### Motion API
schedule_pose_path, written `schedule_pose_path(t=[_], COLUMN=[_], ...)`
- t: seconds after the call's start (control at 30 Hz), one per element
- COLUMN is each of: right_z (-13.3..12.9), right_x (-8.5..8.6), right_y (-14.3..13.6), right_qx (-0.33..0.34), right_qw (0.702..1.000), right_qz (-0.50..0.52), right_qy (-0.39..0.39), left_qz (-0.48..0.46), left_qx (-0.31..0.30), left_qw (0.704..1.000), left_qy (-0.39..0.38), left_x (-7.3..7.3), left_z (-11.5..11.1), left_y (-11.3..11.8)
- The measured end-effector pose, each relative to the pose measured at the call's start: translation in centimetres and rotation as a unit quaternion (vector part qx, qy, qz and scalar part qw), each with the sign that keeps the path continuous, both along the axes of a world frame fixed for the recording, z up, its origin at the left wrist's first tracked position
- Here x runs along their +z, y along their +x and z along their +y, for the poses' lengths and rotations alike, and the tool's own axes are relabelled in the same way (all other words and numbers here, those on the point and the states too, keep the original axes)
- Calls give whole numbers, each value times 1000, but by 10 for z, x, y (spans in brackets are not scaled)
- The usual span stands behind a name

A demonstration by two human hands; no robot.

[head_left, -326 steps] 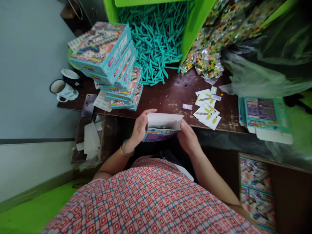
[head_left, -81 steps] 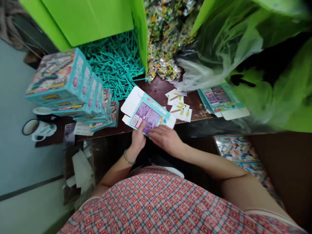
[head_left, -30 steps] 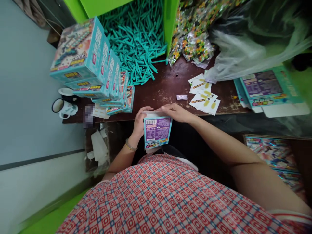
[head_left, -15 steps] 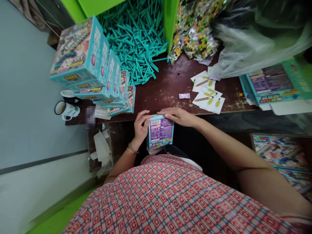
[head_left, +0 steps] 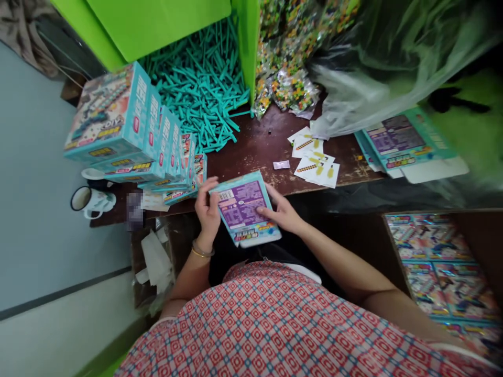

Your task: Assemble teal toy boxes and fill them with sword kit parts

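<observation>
A flat turquoise-and-purple printed box [head_left: 245, 209] is held in front of my lap, tilted, its barcode side facing up. My left hand [head_left: 207, 209] grips its left edge near the barcode corner, fingers curled round it. On the opposite edge, my right hand [head_left: 283, 209] has the thumb laid on the printed face and the fingers behind, partly hidden. The white end flap at the box's near side looks loose. Beyond it on the table lie a small pink-purple packet [head_left: 281, 165] and several instruction cards [head_left: 318, 170].
Stacked turquoise boxes [head_left: 137, 120] stand at the left, beside an enamel mug [head_left: 92, 201]. Behind is a green bin [head_left: 247, 52] of teal sticks [head_left: 204, 89]. Bags of coloured beads [head_left: 294, 89], plastic sheeting [head_left: 365, 94] and flat cartons [head_left: 396, 139] lie rightward. Packed boxes [head_left: 436, 267] sit lower right.
The box has come up from my lap toward the table and turned at a slant. My right hand has shifted from its top edge to its right side. The view has swung a little right.
</observation>
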State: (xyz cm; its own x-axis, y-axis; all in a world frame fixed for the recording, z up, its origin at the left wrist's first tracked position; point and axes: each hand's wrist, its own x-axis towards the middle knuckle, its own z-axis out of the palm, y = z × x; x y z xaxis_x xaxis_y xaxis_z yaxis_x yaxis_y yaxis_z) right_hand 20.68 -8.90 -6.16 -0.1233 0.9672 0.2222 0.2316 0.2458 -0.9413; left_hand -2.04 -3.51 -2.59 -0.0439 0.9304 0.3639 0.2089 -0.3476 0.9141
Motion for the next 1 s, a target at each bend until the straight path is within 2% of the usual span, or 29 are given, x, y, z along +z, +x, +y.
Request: schedule_pose_path(t=[0.1, 0.13, 0.2, 0.27, 0.33, 0.4, 0.47, 0.5, 0.57, 0.63, 0.73, 0.8, 0.87, 0.93, 1.0], right_z=[3, 9, 29, 55, 76, 80, 65, 53, 25, 3, -5, 3, 18, 36, 53], right_x=[42, 51, 52, 35, 8, -20, -43, -52, -66, -73, -67, -49, -23, 5, 23], right_y=[-8, -11, -12, -2, 19, 39, 49, 50, 50, 55, 72, 76, 65, 42, 25], right_qx=[-125, -129, -74, -35, -77, -123, -115, -101, -86, -72, -93, -157, -192, -140, -68], right_qw=[978, 968, 957, 952, 937, 908, 885, 880, 883, 901, 940, 952, 948, 937, 922], right_qz=[-152, -197, -254, -283, -333, -401, -451, -463, -461, -426, -321, -233, -164, -141, -155], right_qy=[65, 86, 116, 116, 71, 12, -20, -19, 6, 34, 72, 120, 195, 287, 348], left_qz=[0, 19, 98, 224, 369, 479, 536, 546, 536, 480, 349, 289, 273, 279, 280], left_qx=[58, 60, 35, -17, -85, -147, -172, -165, -137, -123, -120, -111, -107, -102, -95], left_qw=[998, 997, 993, 972, 924, 863, 824, 819, 830, 861, 914, 936, 944, 946, 948], left_qy=[28, 39, 60, 65, 60, 59, 65, 68, 78, 112, 168, 168, 149, 127, 116], left_x=[2, -1, -12, -28, -44, -59, -71, -75, -78, -72, -45, -18, 8, 27, 39], left_z=[6, 6, 3, -1, -4, -7, -7, -5, 3, 14, 29, 35, 38, 39, 39], left_y=[-4, -5, -3, 1, 7, 13, 18, 20, 23, 24, 26, 27, 31, 36, 40])
